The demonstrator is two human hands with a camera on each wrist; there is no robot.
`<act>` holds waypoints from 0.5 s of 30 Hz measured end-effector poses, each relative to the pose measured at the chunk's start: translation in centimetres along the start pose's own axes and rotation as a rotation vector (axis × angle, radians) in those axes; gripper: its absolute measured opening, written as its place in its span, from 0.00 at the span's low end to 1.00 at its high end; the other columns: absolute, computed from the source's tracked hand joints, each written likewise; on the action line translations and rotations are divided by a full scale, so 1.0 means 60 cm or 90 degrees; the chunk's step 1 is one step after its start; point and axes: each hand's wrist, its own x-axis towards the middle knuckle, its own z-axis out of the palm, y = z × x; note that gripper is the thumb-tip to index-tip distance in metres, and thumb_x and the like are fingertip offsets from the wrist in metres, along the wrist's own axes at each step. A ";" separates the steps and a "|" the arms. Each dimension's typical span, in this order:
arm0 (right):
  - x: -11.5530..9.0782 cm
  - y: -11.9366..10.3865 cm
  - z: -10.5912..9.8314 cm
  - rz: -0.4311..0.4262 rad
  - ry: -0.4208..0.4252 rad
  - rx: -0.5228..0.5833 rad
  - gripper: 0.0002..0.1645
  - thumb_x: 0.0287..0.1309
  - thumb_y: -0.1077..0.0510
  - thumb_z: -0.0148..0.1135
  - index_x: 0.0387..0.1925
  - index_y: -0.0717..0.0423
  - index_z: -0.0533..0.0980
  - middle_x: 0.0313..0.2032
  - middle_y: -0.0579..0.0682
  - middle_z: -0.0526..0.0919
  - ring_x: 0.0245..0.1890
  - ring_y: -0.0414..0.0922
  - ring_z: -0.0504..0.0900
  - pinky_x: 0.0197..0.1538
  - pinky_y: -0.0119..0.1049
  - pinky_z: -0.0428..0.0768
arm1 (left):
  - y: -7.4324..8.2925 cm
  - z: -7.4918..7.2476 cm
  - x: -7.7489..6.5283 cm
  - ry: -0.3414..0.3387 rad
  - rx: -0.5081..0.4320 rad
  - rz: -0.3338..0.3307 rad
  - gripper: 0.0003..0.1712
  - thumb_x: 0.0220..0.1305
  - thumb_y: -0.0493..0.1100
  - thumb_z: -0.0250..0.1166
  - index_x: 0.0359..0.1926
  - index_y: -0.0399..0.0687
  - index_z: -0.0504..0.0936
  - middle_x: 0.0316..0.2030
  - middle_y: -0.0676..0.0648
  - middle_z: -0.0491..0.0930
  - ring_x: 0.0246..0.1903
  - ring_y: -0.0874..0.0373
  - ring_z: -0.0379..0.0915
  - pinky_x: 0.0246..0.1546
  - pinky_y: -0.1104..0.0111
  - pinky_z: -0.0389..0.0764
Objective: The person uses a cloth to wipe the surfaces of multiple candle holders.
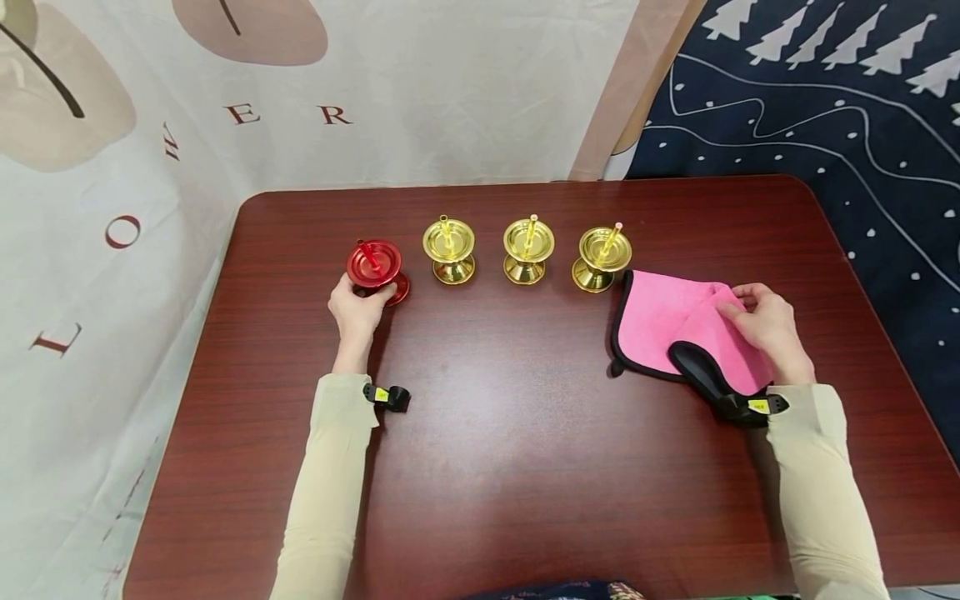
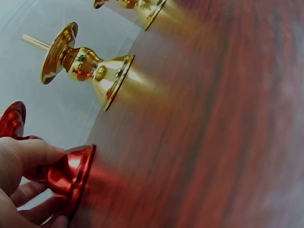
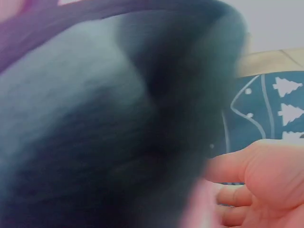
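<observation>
My left hand grips a shiny red candle holder by its stem, below the dish, at the left of the table. In the left wrist view the thumb and fingers curl round the red stem, and the flared base is at the tabletop. My right hand pinches a pink cloth with black edging at the right. Part of the cloth is folded up, so its black underside fills much of the right wrist view, blurred.
Three gold candle holders, a left one, a middle one and a right one, stand in a row towards the back of the brown table. The right one stands close beside the cloth. Printed curtains hang behind the table.
</observation>
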 end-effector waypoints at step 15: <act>-0.043 -0.106 -0.042 -0.150 0.012 0.057 0.32 0.63 0.50 0.54 0.62 0.64 0.62 0.55 0.67 0.70 0.52 0.62 0.71 0.39 0.14 0.64 | 0.048 -0.048 -0.056 -0.139 0.224 0.113 0.17 0.60 0.46 0.59 0.35 0.33 0.82 0.33 0.35 0.81 0.36 0.41 0.76 0.35 0.52 0.74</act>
